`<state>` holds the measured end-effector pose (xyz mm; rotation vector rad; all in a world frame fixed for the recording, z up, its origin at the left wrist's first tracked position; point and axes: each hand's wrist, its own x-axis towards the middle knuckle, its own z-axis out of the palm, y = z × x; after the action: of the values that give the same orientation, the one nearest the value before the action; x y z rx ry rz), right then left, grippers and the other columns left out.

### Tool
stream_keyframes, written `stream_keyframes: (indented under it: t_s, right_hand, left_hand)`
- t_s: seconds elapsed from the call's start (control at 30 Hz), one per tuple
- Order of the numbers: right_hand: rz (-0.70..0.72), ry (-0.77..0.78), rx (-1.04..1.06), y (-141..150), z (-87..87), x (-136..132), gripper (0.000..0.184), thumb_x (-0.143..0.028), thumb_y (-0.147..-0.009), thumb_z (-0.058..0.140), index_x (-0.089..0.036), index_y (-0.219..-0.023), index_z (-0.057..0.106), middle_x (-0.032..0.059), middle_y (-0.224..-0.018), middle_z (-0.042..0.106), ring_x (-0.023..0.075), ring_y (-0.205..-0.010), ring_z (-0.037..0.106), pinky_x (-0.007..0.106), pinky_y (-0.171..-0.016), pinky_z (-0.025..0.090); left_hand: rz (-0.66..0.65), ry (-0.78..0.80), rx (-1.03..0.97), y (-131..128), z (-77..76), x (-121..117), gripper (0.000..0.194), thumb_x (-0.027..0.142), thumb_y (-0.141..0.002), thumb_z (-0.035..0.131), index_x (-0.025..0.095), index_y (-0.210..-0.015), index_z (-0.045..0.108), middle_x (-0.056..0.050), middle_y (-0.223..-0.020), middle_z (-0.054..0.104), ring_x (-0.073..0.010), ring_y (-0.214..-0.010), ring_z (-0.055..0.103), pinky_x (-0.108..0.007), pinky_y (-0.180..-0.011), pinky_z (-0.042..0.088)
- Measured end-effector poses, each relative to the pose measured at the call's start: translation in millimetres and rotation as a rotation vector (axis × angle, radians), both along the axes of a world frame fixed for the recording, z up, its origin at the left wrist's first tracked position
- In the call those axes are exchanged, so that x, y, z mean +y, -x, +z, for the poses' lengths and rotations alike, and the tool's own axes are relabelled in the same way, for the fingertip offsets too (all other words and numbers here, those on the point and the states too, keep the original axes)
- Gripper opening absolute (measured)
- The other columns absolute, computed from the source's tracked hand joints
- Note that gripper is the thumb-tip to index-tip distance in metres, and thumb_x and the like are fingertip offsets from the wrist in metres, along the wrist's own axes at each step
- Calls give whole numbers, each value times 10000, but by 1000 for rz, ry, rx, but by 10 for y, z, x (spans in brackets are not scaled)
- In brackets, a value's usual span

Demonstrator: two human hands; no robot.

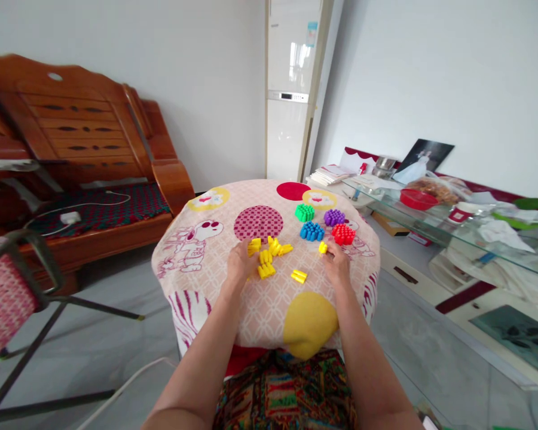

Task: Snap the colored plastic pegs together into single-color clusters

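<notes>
- My right hand [337,263] pinched a yellow piece [323,247] near the red cluster [343,235]
- My left hand [239,261] was at the yellow pile [266,257]; grip I couldn't tell

The left hand [241,263] and right hand [338,264] are bare, as are the forearms [215,334]. A dark garment [287,394] is worn below, densely patterned with small angular patches of red, green and mustard.
</notes>
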<state>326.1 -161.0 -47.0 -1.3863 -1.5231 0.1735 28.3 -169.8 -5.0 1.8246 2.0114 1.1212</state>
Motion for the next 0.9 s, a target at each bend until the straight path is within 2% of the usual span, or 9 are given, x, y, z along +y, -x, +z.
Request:
stream_keyframes:
  t_s: [0.07,0.17,0.27,0.37,0.5,0.6,0.67,0.77,0.9]
  right_hand:
    - [-12,12,14,-11,-3,-6,408,-231,-767,542,-150,-1147,666,125,-1066,733,237,-970,682,402,-910,538]
    - [-66,-7,7,-7,13,-39,432,-240,-779,546,-115,-1176,661,164,-1091,732,261,-981,691,435,-928,533]
    - [-127,-95,-44,59,76,-131,348,-252,-822,527,-144,-1109,693,156,-1081,740,273,-1018,678,459,-956,516]
    - [-122,-188,-68,169,157,-248,298,-277,-882,505,-168,-1067,712,142,-1077,742,262,-1039,669,443,-975,507]
    - [-139,-201,-30,190,192,-274,336,-261,-896,472,-159,-1111,709,150,-1123,731,263,-1083,657,441,-1006,491]
    - [-147,-74,59,76,146,-187,402,-234,-847,466,-146,-1167,693,155,-1155,727,276,-1074,665,463,-988,502]
    - [-69,2,114,9,102,-131,446,-235,-822,480,-148,-1216,671,151,-1205,711,276,-1094,662,463,-985,506]
    - [80,29,116,-20,53,-95,457,-244,-813,509,-170,-1238,660,133,-1260,687,274,-1143,639,457,-1016,486]
    - [101,37,81,-5,27,-102,414,-264,-829,527,-179,-1205,676,133,-1249,689,292,-1150,627,488,-1037,461]
  left_hand:
    - [16,35,-13,12,-49,1,372,163,-750,654,160,-1121,671,-150,-1153,718,-298,-1081,660,-386,-948,496]
    - [-3,-17,-82,-5,-55,-35,344,137,-737,629,156,-1077,677,-129,-1146,721,-262,-1042,672,-347,-918,504]
    - [-52,-56,-211,-32,18,-67,329,120,-729,596,166,-1046,676,-95,-1087,734,-220,-945,692,-315,-846,533]
    - [-156,-73,-306,-126,108,-80,316,133,-724,609,173,-1030,677,-65,-1018,743,-197,-871,697,-296,-779,553]
    - [-376,-75,-267,-436,220,-41,263,92,-729,595,183,-946,713,-51,-960,752,-186,-852,697,-287,-784,557]
    - [-481,-95,-171,-763,291,54,290,55,-728,576,189,-928,736,-56,-970,759,-185,-857,696,-293,-823,556]
    - [-528,-101,-112,-983,311,147,345,26,-714,557,194,-952,743,-50,-986,762,-185,-883,695,-299,-867,551]
    - [-608,-88,-51,-1267,264,300,414,-1,-707,516,200,-989,742,-36,-1000,765,-178,-915,693,-301,-899,546]
    - [-657,-75,-37,-1490,88,443,438,-8,-686,499,183,-1002,735,-35,-1001,765,-176,-923,690,-298,-887,554]
